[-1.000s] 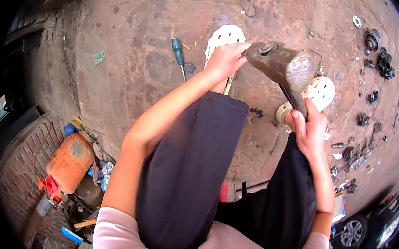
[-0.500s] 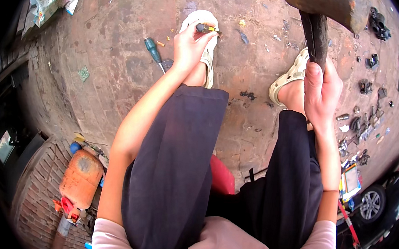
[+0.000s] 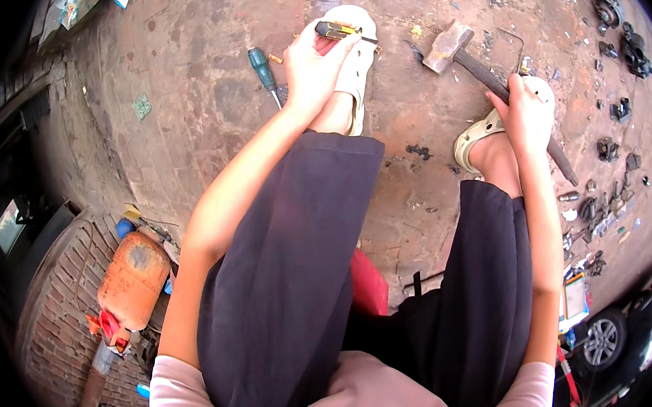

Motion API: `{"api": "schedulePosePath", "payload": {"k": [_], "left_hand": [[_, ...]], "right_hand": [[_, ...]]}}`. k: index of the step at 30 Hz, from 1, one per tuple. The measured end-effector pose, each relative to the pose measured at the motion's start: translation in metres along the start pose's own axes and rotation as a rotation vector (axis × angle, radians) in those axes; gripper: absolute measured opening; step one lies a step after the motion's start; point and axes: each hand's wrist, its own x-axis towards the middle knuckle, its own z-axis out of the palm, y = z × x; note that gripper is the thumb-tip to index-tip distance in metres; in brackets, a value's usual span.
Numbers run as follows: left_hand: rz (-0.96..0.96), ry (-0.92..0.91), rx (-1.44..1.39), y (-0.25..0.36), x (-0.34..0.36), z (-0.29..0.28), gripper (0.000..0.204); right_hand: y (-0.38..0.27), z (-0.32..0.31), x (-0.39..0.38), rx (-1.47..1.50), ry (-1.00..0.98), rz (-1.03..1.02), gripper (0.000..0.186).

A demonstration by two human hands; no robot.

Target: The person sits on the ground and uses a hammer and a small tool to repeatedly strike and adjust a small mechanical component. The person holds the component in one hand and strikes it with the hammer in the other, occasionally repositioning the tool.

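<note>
My left hand is closed around the handle of a black-and-yellow screwdriver, held level above my left clog. Its thin dark tip points right; whether it touches anything below, I cannot tell. Wrapped round the dark handle of a hammer, my right hand is over my right clog. The rusty, blocky hammer head is toward the middle, low over the ground or on it, and the handle end sticks out past my wrist. Left of my left hand lies a screwdriver with a green handle.
Dark metal parts lie scattered on the brick ground at right. A bent thin rod is beyond my right hand. At lower left lies an orange gas cylinder; a car wheel shows at lower right. A red seat is beneath me.
My right hand has lowered the hammer from close to the camera, its head swinging left and down toward the ground. My left hand keeps the screwdriver over the clog, its tip turned slightly.
</note>
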Motion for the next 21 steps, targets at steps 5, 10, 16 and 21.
{"api": "schedulePosePath", "payload": {"k": [5,10,16,21], "left_hand": [[-0.014,0.055,-0.026,0.000,-0.001,-0.006,0.023],[0.018,0.085,-0.043,0.009,0.000,-0.002,0.023],[0.039,0.076,-0.021,0.009,-0.005,-0.009,0.023],[0.029,0.073,0.007,0.011,-0.006,-0.008,0.023]], "right_hand": [[-0.051,-0.019,0.043,0.277,0.290,-0.267,0.035],[-0.120,0.051,0.072,0.743,-0.287,-0.145,0.031],[-0.151,0.096,0.089,0.731,-0.333,0.080,0.033],[-0.159,0.103,0.085,0.711,-0.270,0.113,0.025]]}}
